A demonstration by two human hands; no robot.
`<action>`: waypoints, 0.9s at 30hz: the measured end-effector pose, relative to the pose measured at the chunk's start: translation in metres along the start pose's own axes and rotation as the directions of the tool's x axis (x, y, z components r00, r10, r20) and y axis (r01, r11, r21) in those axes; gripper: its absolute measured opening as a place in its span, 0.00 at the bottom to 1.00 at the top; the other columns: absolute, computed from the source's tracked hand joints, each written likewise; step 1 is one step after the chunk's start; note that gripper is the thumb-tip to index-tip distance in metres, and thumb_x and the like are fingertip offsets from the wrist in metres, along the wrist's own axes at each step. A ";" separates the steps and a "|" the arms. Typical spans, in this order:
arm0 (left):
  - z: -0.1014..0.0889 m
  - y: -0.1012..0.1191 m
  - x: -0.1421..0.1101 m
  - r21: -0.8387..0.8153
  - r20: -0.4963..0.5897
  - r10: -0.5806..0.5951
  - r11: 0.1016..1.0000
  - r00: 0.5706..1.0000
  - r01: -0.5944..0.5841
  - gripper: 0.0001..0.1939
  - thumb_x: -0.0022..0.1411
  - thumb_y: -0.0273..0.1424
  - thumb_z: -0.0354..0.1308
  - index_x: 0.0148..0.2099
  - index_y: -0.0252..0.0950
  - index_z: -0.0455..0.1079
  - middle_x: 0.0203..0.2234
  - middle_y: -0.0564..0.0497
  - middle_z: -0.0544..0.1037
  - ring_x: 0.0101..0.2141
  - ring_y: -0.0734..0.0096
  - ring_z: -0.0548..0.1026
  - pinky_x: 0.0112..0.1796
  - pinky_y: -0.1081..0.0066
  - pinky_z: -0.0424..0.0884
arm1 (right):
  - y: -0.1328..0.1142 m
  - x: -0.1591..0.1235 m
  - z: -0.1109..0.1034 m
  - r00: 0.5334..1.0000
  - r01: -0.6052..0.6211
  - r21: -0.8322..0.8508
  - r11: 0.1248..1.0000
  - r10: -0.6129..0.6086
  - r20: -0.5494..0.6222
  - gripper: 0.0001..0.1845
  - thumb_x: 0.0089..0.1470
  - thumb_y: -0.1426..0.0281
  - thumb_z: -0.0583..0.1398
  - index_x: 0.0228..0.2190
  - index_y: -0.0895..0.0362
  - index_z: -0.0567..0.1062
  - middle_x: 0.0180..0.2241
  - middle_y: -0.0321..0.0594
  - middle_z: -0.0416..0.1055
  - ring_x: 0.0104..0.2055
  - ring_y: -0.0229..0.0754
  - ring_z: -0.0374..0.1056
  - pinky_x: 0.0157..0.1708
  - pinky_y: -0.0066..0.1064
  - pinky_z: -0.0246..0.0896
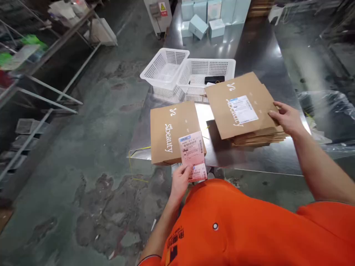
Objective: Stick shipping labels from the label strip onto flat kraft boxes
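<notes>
While the left hand grips a strip of pinkish shipping labels by its near end, thumb on top and the other fingers mostly hidden underneath, the right hand has the edge of a brown cardboard mailer pinched between thumb and fingers. So yeah, from the head cam, that mailer sits over a stack of more mailers on the right of the metal table, with 1 white label across its "beauty" print. Can't tell if it's lifted clear of the pile. On the left there's a 2nd stack of mailers, and the label strip overlaps its near right corner; no clue if they touch. Just beyond are 2 white baskets side by side, the right basket with a dark object inside. Pale blue boxes stand at the far end.
</notes>
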State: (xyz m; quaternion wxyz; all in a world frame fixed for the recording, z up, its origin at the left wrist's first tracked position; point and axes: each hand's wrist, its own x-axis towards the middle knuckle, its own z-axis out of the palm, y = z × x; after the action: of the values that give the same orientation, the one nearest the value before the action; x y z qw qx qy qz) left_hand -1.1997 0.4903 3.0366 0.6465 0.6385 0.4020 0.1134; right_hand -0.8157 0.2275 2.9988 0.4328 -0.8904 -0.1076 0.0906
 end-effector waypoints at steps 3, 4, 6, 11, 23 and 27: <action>0.010 0.001 0.002 -0.032 0.003 -0.084 0.996 0.996 0.084 0.18 0.48 0.43 0.64 0.30 0.31 0.77 0.23 0.51 0.76 0.25 0.72 0.71 0.29 0.73 0.68 | -0.002 0.007 -0.031 0.999 0.048 -0.274 0.960 -0.042 0.029 0.30 0.48 0.55 0.64 0.51 0.55 0.72 0.46 0.49 0.70 0.52 0.59 0.64 0.55 0.59 0.53; 0.014 0.002 0.001 -0.029 0.018 -0.091 0.995 0.996 0.091 0.17 0.48 0.43 0.64 0.30 0.31 0.76 0.23 0.52 0.76 0.25 0.72 0.71 0.29 0.74 0.68 | -0.016 0.003 -0.027 0.990 0.143 -0.290 0.946 -0.131 0.060 0.31 0.49 0.55 0.64 0.50 0.57 0.72 0.50 0.51 0.67 0.56 0.60 0.60 0.59 0.59 0.49; 0.021 0.004 -0.001 0.005 0.064 -0.073 0.997 0.995 0.073 0.17 0.50 0.42 0.63 0.28 0.31 0.76 0.23 0.52 0.76 0.26 0.72 0.71 0.28 0.75 0.67 | -0.059 -0.016 0.001 0.914 0.387 -0.126 0.913 -0.363 0.179 0.34 0.52 0.55 0.62 0.56 0.60 0.68 0.58 0.51 0.58 0.62 0.55 0.53 0.62 0.52 0.46; 0.021 0.002 -0.007 0.046 0.114 -0.058 0.998 0.992 0.053 0.18 0.52 0.44 0.62 0.30 0.30 0.75 0.23 0.50 0.75 0.27 0.71 0.70 0.30 0.73 0.67 | -0.164 -0.085 0.110 0.415 0.178 0.496 0.850 -0.522 0.745 0.35 0.48 0.55 0.64 0.54 0.58 0.67 0.50 0.46 0.68 0.49 0.46 0.66 0.44 0.34 0.67; -0.021 0.027 0.016 -0.133 -0.320 0.072 0.984 0.945 -0.121 0.15 0.48 0.38 0.65 0.24 0.33 0.66 0.18 0.57 0.67 0.22 0.80 0.62 0.25 0.78 0.60 | -0.196 -0.149 0.192 0.386 0.315 0.505 0.804 -0.594 0.705 0.18 0.55 0.57 0.57 0.33 0.60 0.75 0.29 0.38 0.71 0.29 0.35 0.63 0.28 0.25 0.55; -0.031 -0.005 0.028 -0.084 -0.309 0.016 0.995 0.951 -0.044 0.22 0.47 0.44 0.64 0.19 0.33 0.60 0.15 0.59 0.60 0.20 0.82 0.57 0.22 0.78 0.54 | -0.203 -0.124 0.224 0.416 0.502 0.431 0.750 -0.646 0.640 0.12 0.56 0.64 0.56 0.29 0.59 0.73 0.28 0.38 0.70 0.30 0.36 0.63 0.30 0.26 0.54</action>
State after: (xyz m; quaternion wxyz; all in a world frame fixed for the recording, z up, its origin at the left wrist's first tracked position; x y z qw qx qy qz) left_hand -1.2035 0.5306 3.0253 0.6022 0.5894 0.4824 0.2393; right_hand -1.0144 0.4845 3.0316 0.4252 -0.6332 -0.5685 0.3084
